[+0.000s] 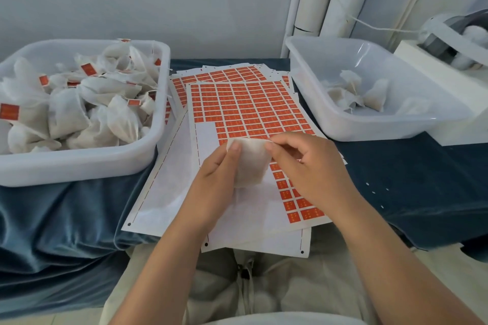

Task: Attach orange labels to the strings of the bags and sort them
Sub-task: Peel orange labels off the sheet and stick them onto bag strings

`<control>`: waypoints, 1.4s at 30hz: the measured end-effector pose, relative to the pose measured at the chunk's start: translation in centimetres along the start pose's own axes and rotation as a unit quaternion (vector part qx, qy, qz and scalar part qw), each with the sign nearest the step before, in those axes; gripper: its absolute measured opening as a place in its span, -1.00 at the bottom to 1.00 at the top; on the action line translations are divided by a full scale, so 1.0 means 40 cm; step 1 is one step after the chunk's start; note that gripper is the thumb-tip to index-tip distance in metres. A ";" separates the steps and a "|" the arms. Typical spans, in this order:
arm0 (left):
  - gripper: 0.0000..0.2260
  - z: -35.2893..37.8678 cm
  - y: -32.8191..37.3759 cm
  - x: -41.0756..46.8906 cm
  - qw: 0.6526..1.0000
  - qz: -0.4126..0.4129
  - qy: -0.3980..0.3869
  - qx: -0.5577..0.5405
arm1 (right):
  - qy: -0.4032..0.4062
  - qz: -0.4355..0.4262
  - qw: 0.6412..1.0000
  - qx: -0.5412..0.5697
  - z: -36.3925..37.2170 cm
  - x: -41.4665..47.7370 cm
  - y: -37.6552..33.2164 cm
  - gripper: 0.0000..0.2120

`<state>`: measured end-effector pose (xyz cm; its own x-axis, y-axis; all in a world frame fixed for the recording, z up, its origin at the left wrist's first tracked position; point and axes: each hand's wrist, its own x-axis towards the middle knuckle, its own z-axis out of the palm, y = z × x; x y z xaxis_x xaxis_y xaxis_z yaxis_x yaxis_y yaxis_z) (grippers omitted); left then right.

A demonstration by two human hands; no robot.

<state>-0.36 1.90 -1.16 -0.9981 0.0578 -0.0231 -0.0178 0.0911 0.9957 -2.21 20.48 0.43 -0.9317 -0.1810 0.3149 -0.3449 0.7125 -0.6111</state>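
A small white filter bag point(251, 163) is held over the label sheets at the table's front. My left hand point(215, 179) grips its left side with the thumb on the top corner. My right hand point(309, 168) pinches the bag's upper right corner with curled fingers. Beneath lies a sheet of orange labels point(245, 110), with a bare patch on its lower left where labels are gone. The bag's string is not visible.
A white tub point(87, 166) on the left is heaped with bags bearing orange labels. A clear tub point(351, 129) on the right holds a few unlabelled bags. More label sheets point(224, 75) lie behind. A white machine point(449, 55) stands at far right. A blue cloth covers the table.
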 end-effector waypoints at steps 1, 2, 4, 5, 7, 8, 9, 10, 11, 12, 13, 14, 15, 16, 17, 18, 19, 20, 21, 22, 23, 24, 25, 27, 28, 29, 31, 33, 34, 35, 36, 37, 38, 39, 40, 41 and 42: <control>-0.67 0.001 -0.006 0.001 1.000 0.023 -0.003 0.001 | 0.001 -0.002 1.000 -0.003 -0.004 -0.001 -0.002 -0.93; -0.71 0.002 -0.010 0.003 0.999 0.050 -0.012 0.003 | 0.001 -0.004 1.000 -0.001 -0.007 -0.002 -0.006 -0.92; -0.69 0.003 -0.013 0.006 0.996 0.086 -0.024 0.026 | -0.006 -0.012 1.000 0.005 -0.011 -0.005 -0.017 -0.93; -0.68 0.004 -0.013 0.008 0.994 0.097 -0.021 0.035 | -0.009 -0.014 1.000 0.001 -0.012 -0.005 -0.021 -0.96; -0.70 0.005 -0.014 0.008 0.993 0.108 -0.007 0.039 | -0.013 -0.004 1.000 -0.007 -0.018 -0.004 -0.029 -0.84; -0.72 0.004 -0.012 0.007 0.994 0.105 0.002 0.036 | -0.016 0.011 1.000 -0.003 -0.023 -0.004 -0.030 -0.76; -0.74 0.001 -0.011 0.006 0.995 0.098 0.004 0.031 | -0.023 0.030 0.999 0.008 -0.027 -0.002 -0.029 -0.71; -0.74 -0.002 -0.009 0.005 0.995 0.091 0.001 0.028 | -0.032 0.052 0.998 0.032 -0.033 0.000 -0.029 -0.69; -0.73 -0.005 -0.009 0.005 0.996 0.084 -0.006 0.031 | -0.044 0.077 0.993 0.071 -0.037 0.001 -0.026 -0.68; -0.73 -0.008 -0.008 0.006 0.996 0.078 -0.014 0.038 | -0.061 0.109 0.984 0.126 -0.042 0.001 -0.025 -0.68; -0.73 -0.009 -0.005 0.007 0.996 0.074 -0.022 0.043 | -0.085 0.139 0.968 0.191 -0.043 0.000 -0.024 -0.67; -0.74 -0.008 -0.001 0.005 0.996 0.075 -0.033 0.045 | -0.109 0.162 0.944 0.267 -0.041 -0.004 -0.025 -0.64; -0.76 -0.003 0.003 0.003 0.995 0.080 -0.044 0.045 | -0.129 0.173 0.913 0.346 -0.034 -0.006 -0.023 -0.62; -0.77 0.002 0.009 0.000 0.994 0.089 -0.053 0.047 | -0.139 0.179 0.881 0.415 -0.027 -0.008 -0.022 -0.62; -0.77 0.008 0.011 -0.002 0.992 0.100 -0.057 0.052 | -0.143 0.182 0.848 0.476 -0.020 -0.008 -0.020 -0.63; -0.76 0.011 0.012 -0.002 0.991 0.113 -0.056 0.055 | -0.139 0.188 0.815 0.531 -0.017 -0.007 -0.020 -0.63; -0.75 0.012 0.011 -0.002 0.990 0.123 -0.047 0.051 | -0.126 0.195 0.780 0.581 -0.017 -0.005 -0.020 -0.65; -0.75 0.009 0.015 -0.003 0.990 0.130 -0.034 0.044 | -0.104 0.200 0.747 0.625 -0.019 -0.003 -0.019 -0.67; -0.74 0.003 0.018 -0.004 0.990 0.136 -0.021 0.037 | -0.079 0.202 0.716 0.664 -0.020 -0.002 -0.015 -0.69; -0.73 -0.003 0.022 -0.005 0.989 0.142 -0.014 0.031 | -0.056 0.202 0.693 0.689 -0.022 -0.003 -0.013 -0.70; -0.73 -0.010 0.025 -0.007 0.989 0.146 -0.012 0.025 | -0.041 0.199 0.680 0.704 -0.022 -0.003 -0.013 -0.71; -0.76 -0.016 0.028 -0.012 0.989 0.149 -0.014 0.019 | -0.035 0.193 0.677 0.709 -0.021 -0.004 -0.014 -0.71; -0.79 -0.021 0.031 -0.015 0.989 0.146 -0.017 0.014 | -0.035 0.183 0.679 0.710 -0.018 -0.005 -0.015 -0.71; -0.74 -0.027 0.031 -0.018 0.990 0.135 -0.033 0.019 | -0.052 0.160 0.704 0.690 -0.016 -0.005 -0.025 -0.76; -0.71 -0.026 0.028 -0.018 0.990 0.133 -0.043 0.034 | -0.070 0.153 0.715 0.679 -0.017 -0.005 -0.031 -0.81; -0.70 -0.023 0.024 -0.018 0.988 0.133 -0.054 0.051 | -0.087 0.148 0.716 0.677 -0.020 -0.004 -0.034 -0.80; -0.69 -0.014 0.019 -0.023 0.985 0.137 -0.072 0.074 | -0.107 0.131 0.682 0.712 -0.026 -0.006 -0.040 -0.79; -0.65 -0.009 0.020 -0.024 0.982 0.142 -0.081 0.089 | -0.099 0.117 0.638 0.754 -0.030 -0.014 -0.046 -0.75; -0.64 -0.008 0.023 -0.022 0.982 0.143 -0.086 0.092 | -0.090 0.114 0.630 0.763 -0.032 -0.018 -0.050 -0.72; -0.65 -0.009 0.027 -0.021 0.981 0.144 -0.091 0.092 | -0.081 0.114 0.629 0.764 -0.033 -0.021 -0.053 -0.70; -0.66 -0.011 0.029 -0.021 0.980 0.145 -0.095 0.095 | -0.076 0.109 0.630 0.765 -0.033 -0.023 -0.055 -0.70; -0.68 -0.014 0.029 -0.022 0.979 0.145 -0.099 0.101 | -0.074 0.104 0.634 0.763 -0.034 -0.020 -0.054 -0.70; -0.71 -0.017 0.028 -0.026 0.978 0.143 -0.102 0.110 | -0.071 0.097 0.634 0.764 -0.038 -0.016 -0.053 -0.71; -0.72 -0.020 0.024 -0.028 0.978 0.138 -0.093 0.122 | -0.061 0.091 0.637 0.763 -0.046 -0.009 -0.048 -0.72; -0.71 -0.026 0.017 -0.029 0.980 0.130 -0.066 0.137 | -0.046 0.089 0.644 0.759 -0.056 -0.002 -0.039 -0.72; -0.63 -0.035 0.010 -0.026 0.981 0.113 -0.021 0.158 | -0.025 0.091 0.659 0.746 -0.069 0.006 -0.026 -0.70; -0.52 -0.050 0.003 -0.020 0.979 0.084 0.026 0.182 | -0.002 0.098 0.686 0.721 -0.082 0.012 -0.013 -0.68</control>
<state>0.33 -0.11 -0.86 -0.9870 0.0531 0.1519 0.1598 0.4342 0.8866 -2.10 22.25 3.29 -0.9754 -0.1823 0.1238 0.0366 -0.6880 -0.7248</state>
